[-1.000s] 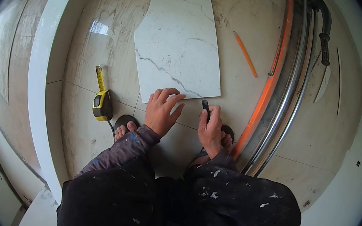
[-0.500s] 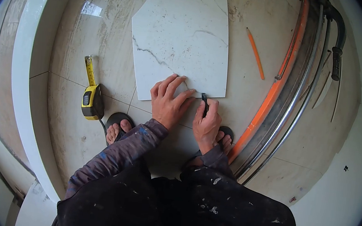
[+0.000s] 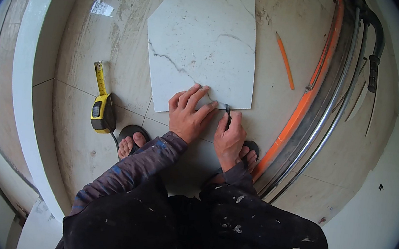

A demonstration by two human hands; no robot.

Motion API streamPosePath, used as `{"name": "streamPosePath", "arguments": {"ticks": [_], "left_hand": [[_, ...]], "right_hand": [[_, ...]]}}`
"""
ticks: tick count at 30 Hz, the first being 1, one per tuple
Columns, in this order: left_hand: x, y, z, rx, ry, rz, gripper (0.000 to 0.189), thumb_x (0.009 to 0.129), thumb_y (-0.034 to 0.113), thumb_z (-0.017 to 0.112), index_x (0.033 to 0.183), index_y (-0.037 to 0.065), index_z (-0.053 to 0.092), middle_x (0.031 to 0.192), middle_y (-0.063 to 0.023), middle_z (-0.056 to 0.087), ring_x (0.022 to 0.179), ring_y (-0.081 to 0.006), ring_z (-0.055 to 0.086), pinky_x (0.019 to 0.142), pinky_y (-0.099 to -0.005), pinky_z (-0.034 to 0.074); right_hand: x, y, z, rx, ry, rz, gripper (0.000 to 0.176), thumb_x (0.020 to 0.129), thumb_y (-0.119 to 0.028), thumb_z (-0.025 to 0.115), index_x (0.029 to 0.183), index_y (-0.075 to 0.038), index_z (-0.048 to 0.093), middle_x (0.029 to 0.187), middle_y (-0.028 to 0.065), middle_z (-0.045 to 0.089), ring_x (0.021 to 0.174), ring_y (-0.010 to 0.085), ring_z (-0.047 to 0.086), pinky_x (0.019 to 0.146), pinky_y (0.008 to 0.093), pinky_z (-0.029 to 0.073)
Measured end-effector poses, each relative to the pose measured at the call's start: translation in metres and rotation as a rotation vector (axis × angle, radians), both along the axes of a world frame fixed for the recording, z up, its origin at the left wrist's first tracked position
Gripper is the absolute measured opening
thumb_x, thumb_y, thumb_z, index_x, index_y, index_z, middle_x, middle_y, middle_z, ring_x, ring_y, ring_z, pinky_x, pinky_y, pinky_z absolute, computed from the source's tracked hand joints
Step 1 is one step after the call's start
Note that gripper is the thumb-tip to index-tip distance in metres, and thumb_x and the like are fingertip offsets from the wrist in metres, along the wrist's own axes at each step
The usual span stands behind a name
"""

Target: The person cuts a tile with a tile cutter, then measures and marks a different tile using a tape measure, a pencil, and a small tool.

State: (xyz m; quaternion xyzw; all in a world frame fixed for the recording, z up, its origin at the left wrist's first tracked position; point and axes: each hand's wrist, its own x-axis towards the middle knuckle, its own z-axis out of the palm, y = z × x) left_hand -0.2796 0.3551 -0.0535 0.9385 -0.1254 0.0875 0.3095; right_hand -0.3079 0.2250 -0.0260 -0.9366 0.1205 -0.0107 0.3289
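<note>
I am squatting on the floor (image 3: 87, 112), with the cutter (image 3: 311, 98) running along it at 3 o'clock from the tile (image 3: 204, 36). The tile is lying flat at 12 o'clock from my hands. My left hand (image 3: 188, 116) is pressing down open, fingers spread, on the tile's near edge. My right hand (image 3: 230, 138), just at 3 o'clock of it, is curling closed. The tape (image 3: 102, 113) is sitting at 8 o'clock from the tile, and the pencil (image 3: 284, 60) is lying at 3 o'clock, between tile and cutter. The marker (image 3: 228, 113) my right hand is gripping is touching the tile's near edge.
</note>
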Motion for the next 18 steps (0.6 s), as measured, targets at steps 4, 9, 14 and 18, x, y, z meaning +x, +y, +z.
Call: {"name": "streamPosePath", "arguments": {"ticks": [4, 9, 14, 18], "left_hand": [[-0.0003, -0.0006, -0.0013, 0.0, -0.005, 0.002, 0.025, 0.077, 0.027, 0.08, 0.1, 0.026, 0.071, 0.131, -0.0007, 0.059, 0.126, -0.0229, 0.052, 0.101, -0.0436, 0.035], [-0.0004, -0.0003, 0.0005, 0.003, -0.006, -0.001, 0.023, 0.078, 0.027, 0.078, 0.1, 0.025, 0.07, 0.132, -0.001, 0.059, 0.128, -0.0222, 0.051, 0.102, -0.0427, 0.035], [0.0001, -0.0007, 0.0003, 0.009, 0.002, -0.009, 0.025, 0.077, 0.027, 0.079, 0.1, 0.026, 0.07, 0.132, -0.0012, 0.059, 0.127, -0.0232, 0.052, 0.102, -0.0437, 0.035], [-0.0014, -0.0008, -0.0007, 0.001, 0.0, -0.007, 0.025, 0.077, 0.026, 0.079, 0.1, 0.025, 0.07, 0.132, -0.0013, 0.059, 0.127, -0.0232, 0.051, 0.101, -0.0439, 0.035]], "right_hand": [[0.001, -0.0015, 0.0025, 0.013, 0.046, -0.008, 0.008, 0.094, -0.007, 0.058, 0.093, -0.003, 0.051, 0.069, 0.0206, 0.06, 0.063, 0.0424, 0.062, 0.052, 0.048, 0.047], [0.0, -0.0023, 0.0024, 0.024, 0.026, 0.004, 0.007, 0.094, -0.007, 0.058, 0.093, -0.003, 0.051, 0.069, 0.0207, 0.061, 0.063, 0.0424, 0.062, 0.052, 0.0481, 0.047], [0.0022, -0.0015, 0.0031, 0.034, 0.05, -0.016, 0.008, 0.093, -0.008, 0.058, 0.094, -0.004, 0.052, 0.069, 0.0207, 0.061, 0.063, 0.0423, 0.062, 0.052, 0.0482, 0.046], [0.0021, -0.0015, 0.0008, 0.018, 0.046, -0.015, 0.009, 0.093, -0.009, 0.059, 0.092, -0.004, 0.051, 0.069, 0.0209, 0.061, 0.064, 0.0426, 0.062, 0.052, 0.0487, 0.047]]}}
